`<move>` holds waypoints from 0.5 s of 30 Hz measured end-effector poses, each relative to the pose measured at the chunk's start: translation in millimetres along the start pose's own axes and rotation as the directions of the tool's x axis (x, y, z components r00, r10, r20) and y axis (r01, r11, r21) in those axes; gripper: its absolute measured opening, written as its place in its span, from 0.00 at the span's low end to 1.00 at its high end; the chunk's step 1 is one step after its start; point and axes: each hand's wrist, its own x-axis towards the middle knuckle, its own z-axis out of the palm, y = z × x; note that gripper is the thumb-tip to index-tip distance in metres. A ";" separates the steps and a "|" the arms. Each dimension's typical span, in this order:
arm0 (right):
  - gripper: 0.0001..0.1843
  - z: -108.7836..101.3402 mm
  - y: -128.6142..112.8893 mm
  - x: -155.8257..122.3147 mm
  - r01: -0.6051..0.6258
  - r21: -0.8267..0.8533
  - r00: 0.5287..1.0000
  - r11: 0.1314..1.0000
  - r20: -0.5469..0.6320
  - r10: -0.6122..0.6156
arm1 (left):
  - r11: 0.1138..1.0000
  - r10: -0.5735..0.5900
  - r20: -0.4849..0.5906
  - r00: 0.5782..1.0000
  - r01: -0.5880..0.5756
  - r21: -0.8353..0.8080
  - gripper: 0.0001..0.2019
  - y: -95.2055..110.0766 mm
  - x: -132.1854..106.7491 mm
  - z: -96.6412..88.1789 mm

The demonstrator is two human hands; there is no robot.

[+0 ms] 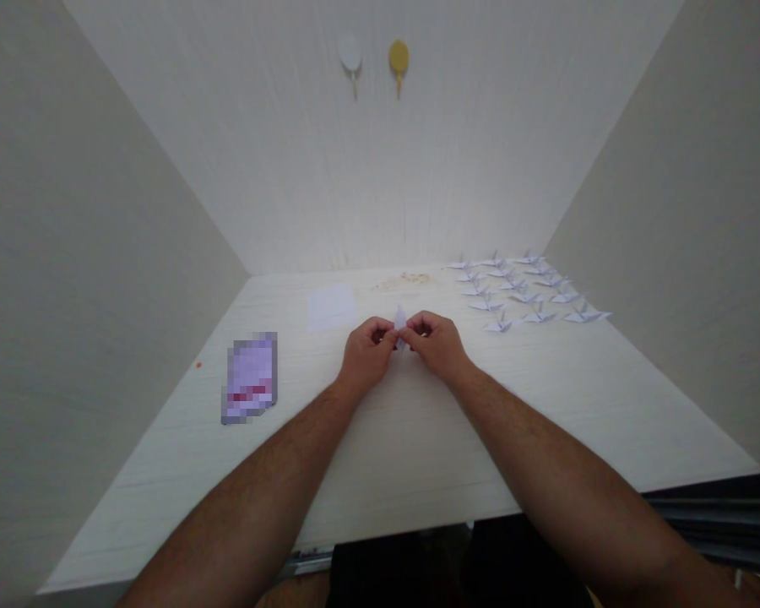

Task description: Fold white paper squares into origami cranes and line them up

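Note:
Between my two hands is a small folded piece of white paper (pixel 400 317), narrow and pointed at its far end. My left hand (pixel 371 348) pinches it from the left, thumb and fingers pressed together. From the right, my right hand (pixel 437 342) pinches the same paper, its fingertips almost meeting those of the left. Both hands are just above or on the white table; which, I cannot tell. The paper's lower part is partly hidden by my thumbs. Beyond my left hand lies a flat white paper sheet (pixel 330 306).
Several folded white paper cranes (pixel 525 295) stand in rows at the table's back right. A blurred purple packet (pixel 251 376) lies on the left of the table (pixel 411 447). Walls enclose the back and sides. Two hooks, one white (pixel 350 55) and one yellow (pixel 399 57), are on the back wall.

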 end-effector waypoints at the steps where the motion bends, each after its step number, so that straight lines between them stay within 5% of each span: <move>1: 0.07 0.2 0.0 -0.2 0.024 -0.020 1.000 1.000 -0.017 -0.025 | 1.000 -0.004 -0.002 1.000 0.004 -0.002 0.06 -0.1 0.1 0.3; 15: 0.03 1.0 -6.7 -2.3 0.041 -0.030 0.996 0.999 -0.082 -0.043 | 1.000 -0.009 -0.005 1.000 0.009 0.030 0.05 -2.6 0.5 1.1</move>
